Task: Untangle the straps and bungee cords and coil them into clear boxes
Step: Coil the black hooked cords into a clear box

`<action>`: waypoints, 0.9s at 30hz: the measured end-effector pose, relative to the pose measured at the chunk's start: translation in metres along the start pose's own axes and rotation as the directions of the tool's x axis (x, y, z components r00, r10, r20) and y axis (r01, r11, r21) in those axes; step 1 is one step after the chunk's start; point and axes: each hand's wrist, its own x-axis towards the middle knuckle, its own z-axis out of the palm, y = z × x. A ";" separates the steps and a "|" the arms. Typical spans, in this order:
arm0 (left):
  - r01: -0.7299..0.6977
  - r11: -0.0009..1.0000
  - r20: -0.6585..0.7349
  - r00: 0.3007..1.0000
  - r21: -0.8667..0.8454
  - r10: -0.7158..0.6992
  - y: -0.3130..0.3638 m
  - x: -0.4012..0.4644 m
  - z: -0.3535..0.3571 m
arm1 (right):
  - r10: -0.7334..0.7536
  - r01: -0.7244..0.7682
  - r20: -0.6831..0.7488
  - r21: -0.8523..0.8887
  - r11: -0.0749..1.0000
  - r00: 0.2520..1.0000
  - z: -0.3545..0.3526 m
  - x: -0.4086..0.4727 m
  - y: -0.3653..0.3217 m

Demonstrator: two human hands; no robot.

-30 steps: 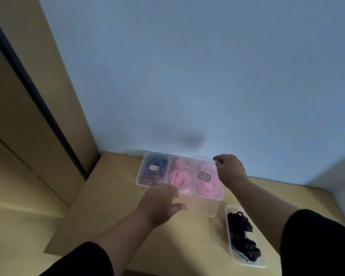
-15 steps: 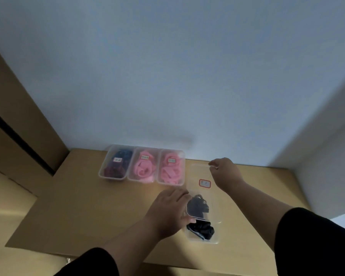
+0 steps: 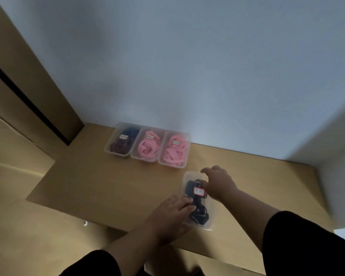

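Observation:
A clear box (image 3: 211, 223) of coiled black straps (image 3: 200, 216) sits on the wooden table (image 3: 108, 186), in front of me. A clear lid with a red-edged label (image 3: 199, 191) lies over it. My left hand (image 3: 167, 218) rests with straight fingers on the lid's near left side. At the far end, my right hand (image 3: 220, 182) holds the lid with its thumb by the label and its fingers curled over the edge. Three closed clear boxes stand in a row against the wall: one with dark straps (image 3: 121, 143) and two with pink straps (image 3: 147, 149) (image 3: 174, 153).
A pale wall (image 3: 187, 76) rises right behind the row of boxes and turns a corner at the right. A tall wooden panel (image 3: 28, 76) with a dark gap stands at the left. The table's front edge runs just under my left wrist.
The lid, held over the back row a second ago, has come down over the black-strap box. Both hands followed it and now lie on it.

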 end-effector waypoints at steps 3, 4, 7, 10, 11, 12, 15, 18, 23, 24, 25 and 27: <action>0.037 0.997 -0.017 0.999 -0.068 -0.038 -0.001 -0.004 0.002 | -0.024 0.025 0.024 -0.028 0.999 0.999 0.009 0.005 0.002; 0.039 0.998 -0.042 0.998 -0.055 -0.042 0.000 -0.005 0.003 | -0.031 0.032 0.030 -0.028 0.999 0.999 0.011 0.006 0.002; 0.019 1.000 -0.088 0.996 0.016 -0.018 0.005 -0.004 0.010 | -0.081 0.083 0.043 -0.034 0.996 0.996 0.016 0.006 0.005; 0.065 0.996 -0.030 0.998 0.060 -0.064 0.012 0.003 0.015 | -0.213 0.226 0.094 -0.162 0.961 0.973 0.020 0.002 0.010; 0.105 0.991 0.020 0.994 0.077 -0.106 0.013 0.004 0.014 | -0.257 0.277 0.115 -0.211 0.938 0.959 0.023 0.000 0.011; 0.130 0.987 0.070 0.988 0.098 -0.137 0.014 0.003 0.014 | -0.291 0.316 0.136 -0.243 0.917 0.947 0.025 -0.001 0.010; 0.144 0.975 0.051 0.987 0.167 -0.154 0.019 0.005 0.020 | -0.353 0.398 0.203 -0.262 0.879 0.913 0.031 -0.001 0.009; 0.132 0.974 0.029 0.990 0.185 -0.140 0.021 0.005 0.022 | -0.350 0.389 0.195 -0.219 0.895 0.916 0.036 -0.002 0.005; 0.148 0.978 -0.026 0.989 0.146 -0.146 0.017 0.004 0.023 | -0.323 0.361 0.175 -0.267 0.894 0.930 0.047 -0.004 0.003; 0.143 0.979 -0.030 0.990 0.146 -0.140 0.017 0.004 0.021 | -0.320 0.357 0.174 -0.268 0.895 0.931 0.050 -0.004 0.003; 0.140 0.979 -0.021 0.990 0.148 -0.138 0.017 0.004 0.020 | -0.318 0.354 0.170 -0.267 0.896 0.933 0.052 -0.005 0.004; 0.141 0.979 -0.023 0.990 0.146 -0.139 0.017 0.003 0.020 | -0.318 0.347 0.150 -0.257 0.902 0.936 0.057 -0.006 0.006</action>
